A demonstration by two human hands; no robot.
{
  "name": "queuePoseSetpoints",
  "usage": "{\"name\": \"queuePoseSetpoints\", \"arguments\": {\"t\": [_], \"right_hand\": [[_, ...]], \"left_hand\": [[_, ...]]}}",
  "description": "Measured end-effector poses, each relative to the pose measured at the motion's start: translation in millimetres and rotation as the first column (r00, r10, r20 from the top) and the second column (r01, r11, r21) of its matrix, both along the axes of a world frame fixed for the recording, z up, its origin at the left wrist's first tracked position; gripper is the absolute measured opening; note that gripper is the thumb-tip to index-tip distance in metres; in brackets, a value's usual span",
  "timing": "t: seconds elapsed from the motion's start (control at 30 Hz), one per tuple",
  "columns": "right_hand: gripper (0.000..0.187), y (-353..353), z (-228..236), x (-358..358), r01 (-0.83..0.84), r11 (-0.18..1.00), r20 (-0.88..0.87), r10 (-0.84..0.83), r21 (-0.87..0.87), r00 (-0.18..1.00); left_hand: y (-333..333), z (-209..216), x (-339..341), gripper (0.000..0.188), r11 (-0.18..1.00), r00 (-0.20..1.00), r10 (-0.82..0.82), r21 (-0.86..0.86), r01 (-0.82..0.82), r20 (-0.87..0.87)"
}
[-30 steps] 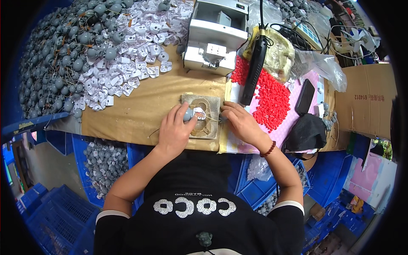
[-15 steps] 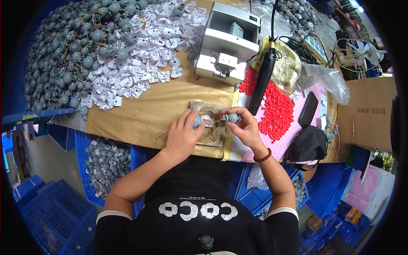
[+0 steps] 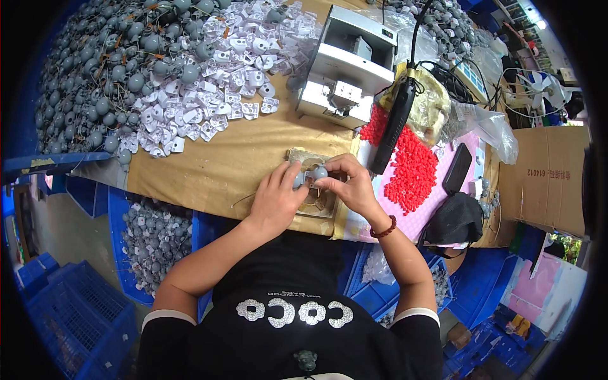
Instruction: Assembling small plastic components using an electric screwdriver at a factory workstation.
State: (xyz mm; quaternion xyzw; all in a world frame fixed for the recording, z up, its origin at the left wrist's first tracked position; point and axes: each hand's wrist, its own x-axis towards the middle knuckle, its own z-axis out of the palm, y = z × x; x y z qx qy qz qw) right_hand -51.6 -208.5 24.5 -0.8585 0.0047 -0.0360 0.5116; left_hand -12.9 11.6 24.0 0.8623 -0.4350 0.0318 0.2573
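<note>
My left hand [image 3: 276,197] is closed on a grey ball-shaped part, mostly covered by the fingers, with a small white plastic piece [image 3: 308,180] beside it. My right hand [image 3: 352,187] pinches a second grey ball-shaped part [image 3: 320,171] between thumb and fingers, right up against the white piece. Both hands meet over a square fixture block [image 3: 324,210] with a round recess, lying at the table's near edge. A thin wire [image 3: 244,200] sticks out to the left from under my left hand. How the parts join is hidden by my fingers.
White plastic pieces [image 3: 190,117] and grey ball parts with wires [image 3: 95,82] are heaped at left. A grey-white machine [image 3: 345,69] stands behind the fixture. Red caps [image 3: 411,171], a black bar-shaped tool [image 3: 396,120], a phone [image 3: 457,168] and a black pouch [image 3: 453,217] lie right. Blue bins stand below.
My right hand has moved left with its grey ball part, bringing it to the white piece by my left hand. My left hand keeps its hold.
</note>
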Motion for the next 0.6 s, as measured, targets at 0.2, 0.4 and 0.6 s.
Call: {"name": "queuePoseSetpoints", "arguments": {"t": [0.2, 0.4, 0.6], "right_hand": [[0.036, 14.6, -6.3, -1.0, 0.093, 0.944, 0.154, -0.046, -0.317, 0.987], [0.055, 25.8, 0.3, -7.0, 0.168, 0.957, -0.008, -0.174, -0.235, 0.985], [0.068, 20.8, 11.7, 3.6, 0.150, 0.975, -0.210, -0.182, -0.162, 0.961]], "left_hand": [[-0.6, -2.3, -1.4, 0.028, 0.999, 1.000, 0.016, -0.029, -0.016, -0.024], [-10.8, 3.8, 3.9, 0.043, 0.998, 0.995, 0.006, -0.063, -0.012, -0.096], [-21.9, 6.8, 6.9, 0.046, 0.998, 0.988, 0.017, -0.060, -0.027, -0.150]]}}
